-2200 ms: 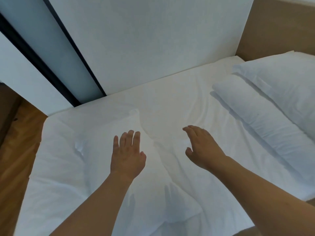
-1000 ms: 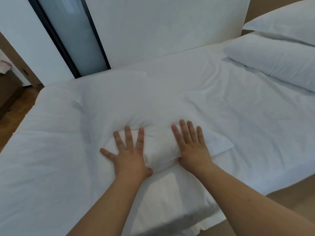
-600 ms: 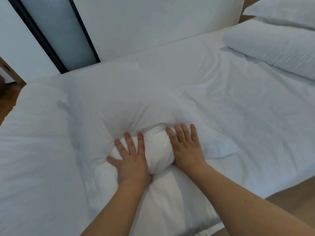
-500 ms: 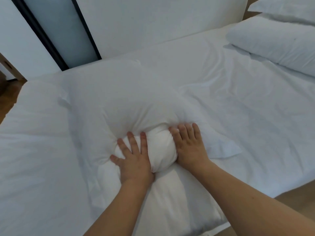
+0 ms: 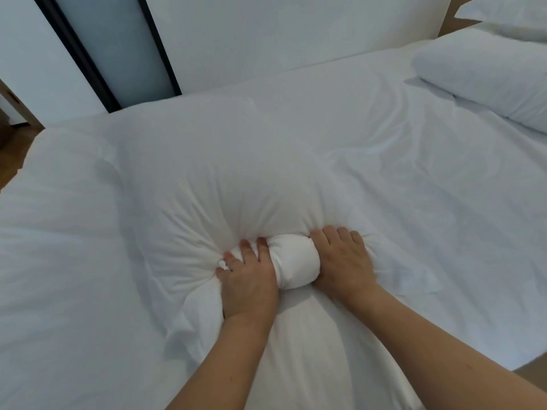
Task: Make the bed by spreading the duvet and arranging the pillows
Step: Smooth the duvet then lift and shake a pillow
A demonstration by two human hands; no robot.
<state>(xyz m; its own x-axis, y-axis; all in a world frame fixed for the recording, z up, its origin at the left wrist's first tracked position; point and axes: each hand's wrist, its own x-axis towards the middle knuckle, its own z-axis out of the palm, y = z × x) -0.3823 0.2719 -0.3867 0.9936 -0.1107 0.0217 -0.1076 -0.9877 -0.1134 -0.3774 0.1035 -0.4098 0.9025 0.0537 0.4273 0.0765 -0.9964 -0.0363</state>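
A white pillow (image 5: 222, 179) lies across the near side of the white bed (image 5: 414, 187). Both my hands dig into its near edge and squeeze a bulge of stuffing up between them. My left hand (image 5: 248, 279) grips the bunched fabric with curled fingers. On the other side of the bulge, my right hand (image 5: 343, 261) has its fingertips sunk into the fold. Two more white pillows sit at the head of the bed on the right, the nearer pillow (image 5: 485, 72) lying flat and the farther pillow (image 5: 509, 16) behind it.
A white wall (image 5: 281, 34) runs along the far side of the bed. A dark-framed glass door (image 5: 118, 45) stands at the back left. Wooden floor (image 5: 11, 161) shows past the bed's left end, and the bed's near edge (image 5: 503, 368) is at the lower right.
My hands went from hovering over the pillow to pressing flat on it. Their fingers have since curled in and drawn together, bunching the pillow into a tighter bulge.
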